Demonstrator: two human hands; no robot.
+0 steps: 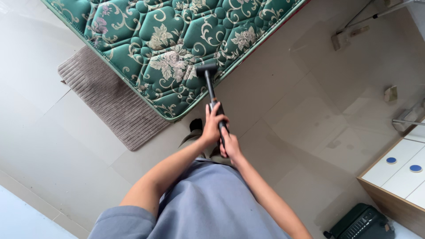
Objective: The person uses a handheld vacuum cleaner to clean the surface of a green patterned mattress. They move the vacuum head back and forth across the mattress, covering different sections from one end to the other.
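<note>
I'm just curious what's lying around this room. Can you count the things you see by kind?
Mattresses: 1, green quilted mattress
Mats: 1, grey ribbed mat
Hammers: 1, black mallet, held by left hand and right hand
Cabinets: 1, white cabinet
Blue knobs: 2
Cases: 1, dark green case
Total: 7

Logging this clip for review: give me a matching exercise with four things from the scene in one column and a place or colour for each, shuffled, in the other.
Things:
1. mallet
2. mattress
3. rug
4. cabinet

Descriptions:
A. grey and ribbed, partly under the mattress edge
B. white top with two blue round spots, at the right edge
C. black, gripped by left hand and right hand
D. green, quilted, floral pattern, lying on the floor

Pairs: 1-C, 2-D, 3-A, 4-B
</note>
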